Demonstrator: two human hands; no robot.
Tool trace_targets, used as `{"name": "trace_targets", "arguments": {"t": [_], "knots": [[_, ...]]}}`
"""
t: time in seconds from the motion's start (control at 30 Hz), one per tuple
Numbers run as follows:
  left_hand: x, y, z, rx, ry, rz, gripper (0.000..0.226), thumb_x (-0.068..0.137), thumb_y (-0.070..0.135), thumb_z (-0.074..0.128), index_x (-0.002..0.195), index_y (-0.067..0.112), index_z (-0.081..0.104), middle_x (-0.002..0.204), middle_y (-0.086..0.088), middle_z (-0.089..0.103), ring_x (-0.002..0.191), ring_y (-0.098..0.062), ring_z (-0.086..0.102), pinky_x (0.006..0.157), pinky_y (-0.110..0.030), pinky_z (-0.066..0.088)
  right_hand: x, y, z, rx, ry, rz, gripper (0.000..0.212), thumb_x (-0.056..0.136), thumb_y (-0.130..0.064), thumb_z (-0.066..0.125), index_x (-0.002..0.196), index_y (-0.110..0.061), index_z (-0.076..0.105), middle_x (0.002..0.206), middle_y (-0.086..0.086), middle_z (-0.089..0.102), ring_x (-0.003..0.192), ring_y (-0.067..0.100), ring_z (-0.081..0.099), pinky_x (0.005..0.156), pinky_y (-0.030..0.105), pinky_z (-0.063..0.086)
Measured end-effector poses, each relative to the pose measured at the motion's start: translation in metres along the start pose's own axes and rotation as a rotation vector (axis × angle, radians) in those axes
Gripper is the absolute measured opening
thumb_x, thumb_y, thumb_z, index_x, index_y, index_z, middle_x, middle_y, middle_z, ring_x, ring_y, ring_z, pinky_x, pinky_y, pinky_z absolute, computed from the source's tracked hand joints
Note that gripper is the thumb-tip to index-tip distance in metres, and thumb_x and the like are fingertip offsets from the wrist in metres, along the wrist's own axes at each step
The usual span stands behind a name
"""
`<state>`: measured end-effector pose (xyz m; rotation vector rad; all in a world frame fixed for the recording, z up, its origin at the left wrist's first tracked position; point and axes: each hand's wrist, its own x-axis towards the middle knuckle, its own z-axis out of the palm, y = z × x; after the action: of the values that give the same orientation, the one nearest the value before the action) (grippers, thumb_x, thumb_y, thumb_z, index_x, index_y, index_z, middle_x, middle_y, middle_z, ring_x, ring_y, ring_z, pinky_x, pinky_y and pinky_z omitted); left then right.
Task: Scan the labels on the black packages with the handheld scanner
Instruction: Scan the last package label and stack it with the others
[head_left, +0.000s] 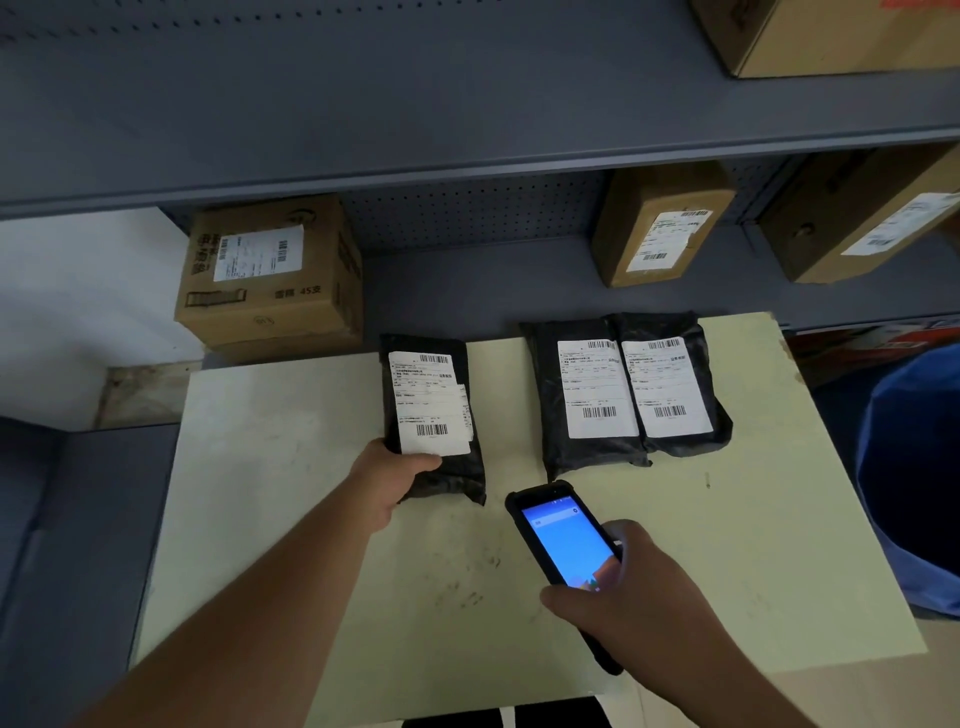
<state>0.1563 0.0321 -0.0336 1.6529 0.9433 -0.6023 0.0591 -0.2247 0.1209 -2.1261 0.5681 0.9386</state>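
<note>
Three black packages with white barcode labels lie on a pale table (291, 499). My left hand (387, 480) grips the near left corner of the left package (447, 478), thumb on its label. Two more black packages, one (545, 395) beside the other (714, 410), lie together at the right back of the table. My right hand (623, 597) holds the handheld scanner (561, 535), a black device with a lit blue screen facing up. Its top end points toward the gap between the left package and the pair.
A grey metal shelf (467, 156) stands behind the table. Cardboard boxes sit on it: one (270, 280) at the left, one (660, 228) at the right, another (857, 223) further right. A blue bin (914, 483) stands at the table's right side.
</note>
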Motion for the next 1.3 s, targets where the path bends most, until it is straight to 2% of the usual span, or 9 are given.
{"name": "trace_targets", "arguments": {"t": [0.07, 0.13, 0.2, 0.3, 0.4, 0.53, 0.77, 1.07, 1.3], "knots": [[-0.003, -0.003, -0.004, -0.006, -0.032, 0.026, 0.057, 0.069, 0.013, 0.089, 0.123, 0.015, 0.071, 0.115, -0.006, 0.078, 0.101, -0.025, 0.074, 0.085, -0.035, 0.058, -0.001, -0.003, 0.0, -0.001, 0.002, -0.016, 0.062, 0.063, -0.049, 0.078, 0.114, -0.032, 0.048, 0.094, -0.004, 0.068, 0.057, 0.013, 0.066, 0.07, 0.036, 0.061], [-0.004, -0.006, -0.008, -0.023, -0.044, 0.075, 0.076, 0.055, 0.02, 0.09, 0.128, 0.015, 0.069, 0.119, -0.005, 0.078, 0.104, -0.026, 0.075, 0.094, -0.042, 0.06, -0.002, -0.007, 0.0, -0.006, -0.001, -0.033, 0.054, 0.066, -0.046, 0.078, 0.109, -0.03, 0.049, 0.092, -0.002, 0.069, 0.053, 0.013, 0.063, 0.066, 0.033, 0.058], [-0.006, -0.006, -0.011, -0.046, -0.057, 0.117, 0.084, 0.049, 0.022, 0.09, 0.129, 0.017, 0.067, 0.12, -0.003, 0.078, 0.107, -0.026, 0.075, 0.097, -0.046, 0.06, -0.003, -0.014, 0.0, -0.007, -0.009, -0.053, 0.05, 0.069, -0.044, 0.079, 0.104, -0.03, 0.047, 0.091, -0.001, 0.07, 0.051, 0.012, 0.062, 0.061, 0.03, 0.054], [-0.019, 0.002, -0.014, -0.069, -0.064, 0.18, 0.071, 0.065, 0.01, 0.09, 0.13, 0.018, 0.06, 0.121, 0.0, 0.075, 0.11, -0.024, 0.073, 0.096, -0.043, 0.059, -0.004, -0.025, 0.001, -0.038, 0.003, -0.086, 0.048, 0.073, -0.045, 0.081, 0.1, -0.03, 0.044, 0.093, -0.003, 0.068, 0.066, 0.015, 0.072, 0.062, 0.029, 0.054], [-0.024, 0.009, -0.016, -0.123, -0.053, 0.22, 0.07, 0.076, 0.001, 0.086, 0.133, 0.02, 0.049, 0.122, 0.003, 0.069, 0.111, -0.02, 0.068, 0.093, -0.037, 0.057, -0.006, -0.034, 0.001, -0.058, -0.004, -0.105, 0.047, 0.077, -0.043, 0.081, 0.1, -0.03, 0.042, 0.094, -0.004, 0.066, 0.081, 0.015, 0.075, 0.063, 0.027, 0.052], [-0.028, 0.015, -0.017, -0.163, -0.062, 0.279, 0.068, 0.08, -0.004, 0.082, 0.13, 0.023, 0.047, 0.116, 0.008, 0.067, 0.104, -0.01, 0.066, 0.076, -0.024, 0.053, -0.007, -0.041, 0.001, -0.048, -0.026, -0.099, 0.049, 0.073, -0.043, 0.082, 0.105, -0.023, 0.05, 0.089, -0.002, 0.069, 0.061, 0.013, 0.064, 0.058, 0.027, 0.05], [-0.029, 0.014, -0.017, -0.144, -0.067, 0.311, 0.075, 0.077, -0.005, 0.084, 0.135, 0.023, 0.046, 0.124, 0.002, 0.068, 0.111, -0.018, 0.068, 0.092, -0.038, 0.058, -0.007, -0.047, 0.004, -0.043, -0.017, -0.091, 0.056, 0.068, -0.049, 0.084, 0.108, -0.024, 0.054, 0.092, -0.001, 0.069, 0.067, 0.015, 0.068, 0.058, 0.03, 0.051], [-0.031, 0.016, -0.014, -0.149, -0.052, 0.32, 0.074, 0.076, -0.003, 0.085, 0.133, 0.026, 0.047, 0.121, 0.005, 0.069, 0.109, -0.016, 0.068, 0.09, -0.036, 0.057, -0.009, -0.051, 0.005, -0.045, -0.013, -0.082, 0.054, 0.068, -0.052, 0.083, 0.103, -0.023, 0.055, 0.093, -0.003, 0.066, 0.075, 0.015, 0.067, 0.061, 0.031, 0.051], [-0.036, 0.02, -0.012, -0.167, -0.055, 0.316, 0.077, 0.077, -0.005, 0.085, 0.138, 0.023, 0.046, 0.118, 0.005, 0.068, 0.104, -0.011, 0.068, 0.084, -0.033, 0.058, -0.012, -0.053, 0.005, -0.024, -0.003, -0.103, 0.051, 0.073, -0.048, 0.083, 0.107, -0.022, 0.054, 0.084, -0.006, 0.064, 0.063, 0.01, 0.06, 0.058, 0.028, 0.049]]}}
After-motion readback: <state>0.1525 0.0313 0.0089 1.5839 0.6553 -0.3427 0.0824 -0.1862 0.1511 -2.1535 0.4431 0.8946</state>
